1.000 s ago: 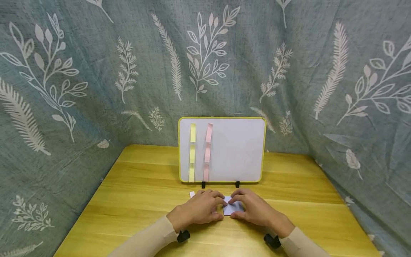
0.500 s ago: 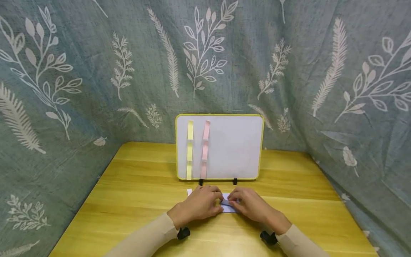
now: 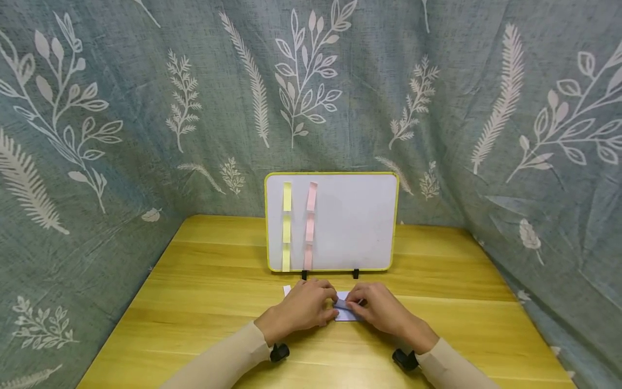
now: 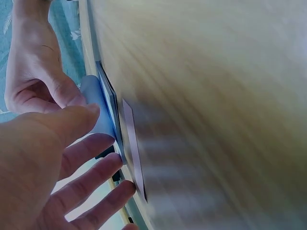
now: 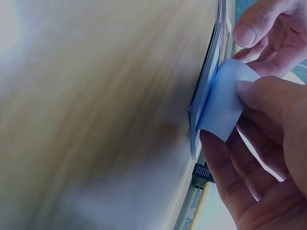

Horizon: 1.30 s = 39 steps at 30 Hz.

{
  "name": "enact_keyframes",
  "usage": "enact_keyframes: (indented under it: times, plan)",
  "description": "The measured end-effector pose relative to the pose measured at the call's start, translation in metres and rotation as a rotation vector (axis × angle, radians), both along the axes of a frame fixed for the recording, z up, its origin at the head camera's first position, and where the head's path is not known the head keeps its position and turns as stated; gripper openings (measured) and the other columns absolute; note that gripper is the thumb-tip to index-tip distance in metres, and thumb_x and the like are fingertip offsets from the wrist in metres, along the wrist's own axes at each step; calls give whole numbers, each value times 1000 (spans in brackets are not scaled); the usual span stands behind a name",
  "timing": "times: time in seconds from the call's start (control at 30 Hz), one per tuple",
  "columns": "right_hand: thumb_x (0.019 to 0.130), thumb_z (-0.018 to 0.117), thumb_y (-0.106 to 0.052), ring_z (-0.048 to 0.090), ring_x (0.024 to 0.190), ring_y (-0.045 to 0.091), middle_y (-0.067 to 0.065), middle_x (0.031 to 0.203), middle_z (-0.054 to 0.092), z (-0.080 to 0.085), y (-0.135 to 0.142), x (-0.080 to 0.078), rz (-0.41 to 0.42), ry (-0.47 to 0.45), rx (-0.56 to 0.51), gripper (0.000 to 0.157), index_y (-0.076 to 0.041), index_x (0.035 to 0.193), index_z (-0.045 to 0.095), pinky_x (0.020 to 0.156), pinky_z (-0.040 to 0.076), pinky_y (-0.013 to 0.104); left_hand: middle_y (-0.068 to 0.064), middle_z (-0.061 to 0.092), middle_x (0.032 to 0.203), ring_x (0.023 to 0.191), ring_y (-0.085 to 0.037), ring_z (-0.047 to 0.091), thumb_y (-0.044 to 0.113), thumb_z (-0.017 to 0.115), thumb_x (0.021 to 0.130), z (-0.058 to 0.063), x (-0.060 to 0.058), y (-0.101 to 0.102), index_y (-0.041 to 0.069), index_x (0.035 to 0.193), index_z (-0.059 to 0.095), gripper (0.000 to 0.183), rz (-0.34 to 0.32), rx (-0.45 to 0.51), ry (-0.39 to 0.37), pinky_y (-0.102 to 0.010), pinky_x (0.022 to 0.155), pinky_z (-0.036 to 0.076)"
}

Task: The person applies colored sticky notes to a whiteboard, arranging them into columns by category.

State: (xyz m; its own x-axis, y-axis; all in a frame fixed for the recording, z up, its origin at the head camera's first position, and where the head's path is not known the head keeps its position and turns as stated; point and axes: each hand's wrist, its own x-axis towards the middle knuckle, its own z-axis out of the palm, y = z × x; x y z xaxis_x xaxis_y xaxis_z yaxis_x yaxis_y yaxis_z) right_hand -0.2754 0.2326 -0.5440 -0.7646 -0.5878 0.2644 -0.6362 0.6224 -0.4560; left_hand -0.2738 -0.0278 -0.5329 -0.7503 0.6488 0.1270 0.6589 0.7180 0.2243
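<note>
A pad of pale blue sticky notes (image 3: 347,315) lies on the table in front of the whiteboard. Its top sheet (image 5: 225,98) is lifted and curls away from the pad. My right hand (image 3: 384,309) pinches this sheet between thumb and fingers. At the pad's left side is my left hand (image 3: 303,305), its fingers (image 4: 103,165) spread and fairly straight beside the pad's edge. The left thumb is close to the raised sheet in the left wrist view; whether it touches cannot be told. A narrow pale strip (image 4: 134,148) lies flat by the left fingertips.
Behind the hands a yellow-framed whiteboard (image 3: 355,221) stands on black feet (image 3: 356,274). Yellow strips (image 3: 286,229) and pink strips (image 3: 309,227) hang on it in two columns. The wooden table (image 3: 204,302) is bordered by a leaf-patterned cloth (image 3: 204,108).
The pad's top sheet has risen and curled up, with the right hand now pinching it. The left hand has stayed beside the pad. The head view has shifted slightly.
</note>
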Motion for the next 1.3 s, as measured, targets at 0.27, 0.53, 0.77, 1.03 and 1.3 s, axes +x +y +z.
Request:
enact_keyframes:
  times: [0.27, 0.53, 0.77, 1.03, 1.3]
  plan:
    - [107, 85, -9, 82, 92, 8, -2, 101, 88, -1, 0, -4, -51, -4, -67, 8, -13, 103, 91, 77, 68, 24, 10, 84, 123, 112, -12, 71, 40, 88, 107, 0, -4, -6, 23, 120, 78, 24, -21, 83, -61, -38, 97, 57]
    - [108, 82, -6, 85, 90, 14, 5, 106, 88, 1, -1, -2, -165, -29, -73, 9, -11, 104, 88, 78, 67, 21, 4, 75, 152, 140, -22, 71, 42, 81, 111, 2, 2, -11, 35, 140, 84, 30, -119, -17, -21, -56, 119, 58]
    - [108, 82, -7, 85, 90, 15, 5, 105, 88, 0, -2, -4, -207, -25, -69, 9, -11, 104, 89, 79, 68, 24, 1, 69, 153, 138, -19, 66, 48, 78, 113, 3, 7, -13, 34, 147, 83, 37, -157, -78, 56, -53, 116, 59]
    - [108, 83, -7, 85, 89, 14, 3, 103, 88, 0, 2, -7, -211, -29, -96, 9, -11, 103, 89, 80, 69, 26, 6, 71, 153, 139, -15, 68, 48, 78, 113, 1, 4, -10, 32, 149, 82, 40, -213, -124, 79, -42, 111, 61]
    - [108, 83, -9, 84, 89, 14, 3, 103, 89, 2, 2, -8, -230, -44, -92, 9, -12, 103, 89, 79, 68, 26, 7, 76, 153, 142, -15, 72, 42, 79, 114, 4, 1, -10, 25, 150, 82, 41, -258, -110, 21, -37, 121, 59]
